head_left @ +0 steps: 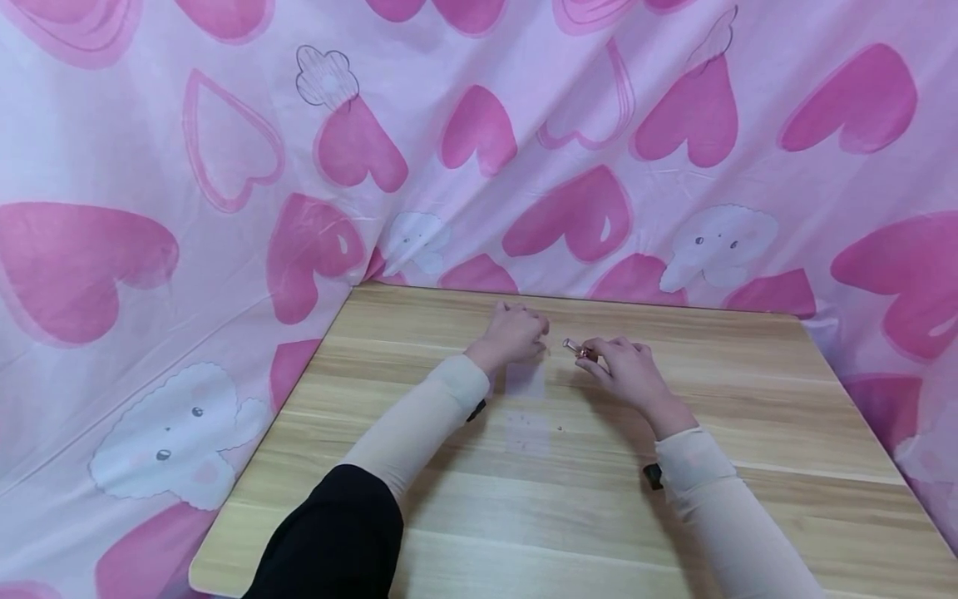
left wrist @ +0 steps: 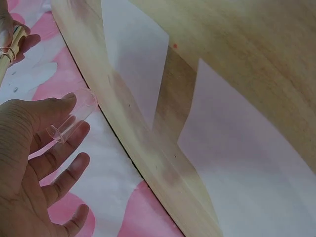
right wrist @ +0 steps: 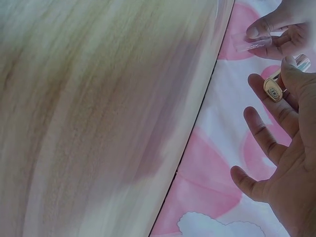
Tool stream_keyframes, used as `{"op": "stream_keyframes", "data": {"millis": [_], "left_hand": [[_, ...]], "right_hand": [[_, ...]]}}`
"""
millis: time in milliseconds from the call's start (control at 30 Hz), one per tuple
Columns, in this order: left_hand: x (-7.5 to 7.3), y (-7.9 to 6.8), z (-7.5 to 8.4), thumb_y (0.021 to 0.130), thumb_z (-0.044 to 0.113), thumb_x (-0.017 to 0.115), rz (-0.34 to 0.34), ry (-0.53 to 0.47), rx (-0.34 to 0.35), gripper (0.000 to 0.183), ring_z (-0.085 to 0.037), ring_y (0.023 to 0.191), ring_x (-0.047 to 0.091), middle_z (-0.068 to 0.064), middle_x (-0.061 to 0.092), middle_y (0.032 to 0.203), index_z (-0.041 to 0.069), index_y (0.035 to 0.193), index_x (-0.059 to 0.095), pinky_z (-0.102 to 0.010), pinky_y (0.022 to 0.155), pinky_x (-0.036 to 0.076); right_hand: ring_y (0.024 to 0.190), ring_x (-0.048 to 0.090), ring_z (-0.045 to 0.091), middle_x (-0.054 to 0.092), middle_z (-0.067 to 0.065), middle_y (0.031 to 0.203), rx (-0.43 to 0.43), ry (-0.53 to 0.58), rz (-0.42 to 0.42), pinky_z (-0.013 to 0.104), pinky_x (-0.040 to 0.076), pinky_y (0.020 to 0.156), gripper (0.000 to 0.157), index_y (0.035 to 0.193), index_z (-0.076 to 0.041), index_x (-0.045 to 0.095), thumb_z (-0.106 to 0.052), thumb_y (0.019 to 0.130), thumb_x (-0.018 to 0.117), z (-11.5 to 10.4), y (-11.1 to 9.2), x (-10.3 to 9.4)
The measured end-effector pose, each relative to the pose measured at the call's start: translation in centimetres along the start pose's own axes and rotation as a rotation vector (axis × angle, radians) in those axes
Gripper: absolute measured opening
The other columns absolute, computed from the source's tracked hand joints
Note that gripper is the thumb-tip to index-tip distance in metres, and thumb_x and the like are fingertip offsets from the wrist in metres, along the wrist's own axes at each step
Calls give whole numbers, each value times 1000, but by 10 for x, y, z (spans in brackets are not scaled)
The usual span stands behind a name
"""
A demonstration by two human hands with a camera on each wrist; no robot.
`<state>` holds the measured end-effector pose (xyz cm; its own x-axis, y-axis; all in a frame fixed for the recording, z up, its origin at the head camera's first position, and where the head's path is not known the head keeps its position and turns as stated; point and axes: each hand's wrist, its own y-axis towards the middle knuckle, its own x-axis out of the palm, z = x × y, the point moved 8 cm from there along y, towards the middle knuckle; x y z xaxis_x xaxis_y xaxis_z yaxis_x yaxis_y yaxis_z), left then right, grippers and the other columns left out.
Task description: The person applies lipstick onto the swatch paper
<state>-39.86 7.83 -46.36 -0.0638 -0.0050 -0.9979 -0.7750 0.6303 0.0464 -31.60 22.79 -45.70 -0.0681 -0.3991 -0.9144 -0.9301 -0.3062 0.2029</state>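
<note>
My left hand [head_left: 513, 334] pinches a small clear plastic cap [left wrist: 74, 118] between thumb and index finger, its other fingers spread. To the right, my right hand [head_left: 630, 372] holds a shiny gold tube [right wrist: 273, 90], much like a lipstick tube, with a dark emblem on its end face. Thumb and index finger grip the tube while the remaining fingers stretch out loosely. Both hands are above the far half of the table, and a small gap separates the cap from the tube. Fingers cover part of the tube.
Two pale, thin squares [head_left: 525, 381] lie on the wooden table [head_left: 748, 399] below the hands. Beside the nearer one is a tiny red speck [head_left: 560, 428]. A pink curtain [head_left: 419, 166] with hearts hangs along the table's back and left edges.
</note>
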Motion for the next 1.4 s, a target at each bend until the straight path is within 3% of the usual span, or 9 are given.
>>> {"op": "stream_keyframes", "data": {"millis": [300, 567, 1000, 1400], "left_hand": [[4, 5, 4, 91, 46, 71, -30, -19, -4, 32, -14, 101, 52, 12, 68, 117, 29, 118, 68, -43, 94, 35], [11, 7, 6, 95, 42, 66, -46, -22, 8, 31, -18, 108, 57, 7, 68, 119, 26, 121, 68, -44, 94, 42], [17, 10, 8, 96, 44, 65, -47, -27, 8, 30, -19, 109, 58, 6, 68, 119, 25, 119, 68, -48, 98, 41], [22, 12, 10, 99, 44, 60, -32, 13, 26, 36, -25, 120, 56, 3, 64, 132, 26, 130, 64, -55, 103, 39]], "right_hand": [[109, 59, 28, 73, -3, 104, -3, -3, 3, 64, 33, 98, 27, 116, -20, 67, -41, 100, 62, -1, 0, 2], [108, 60, 29, 74, -2, 105, -1, -13, 3, 64, 33, 98, 30, 117, -21, 67, -44, 100, 61, 2, 0, 5], [108, 60, 28, 74, -2, 106, -2, -7, -8, 63, 33, 100, 28, 116, -21, 66, -43, 100, 62, 0, 1, 7], [108, 61, 27, 74, -3, 105, -9, -2, 6, 64, 34, 98, 26, 115, -21, 66, -42, 100, 62, 1, 1, 8]]}}
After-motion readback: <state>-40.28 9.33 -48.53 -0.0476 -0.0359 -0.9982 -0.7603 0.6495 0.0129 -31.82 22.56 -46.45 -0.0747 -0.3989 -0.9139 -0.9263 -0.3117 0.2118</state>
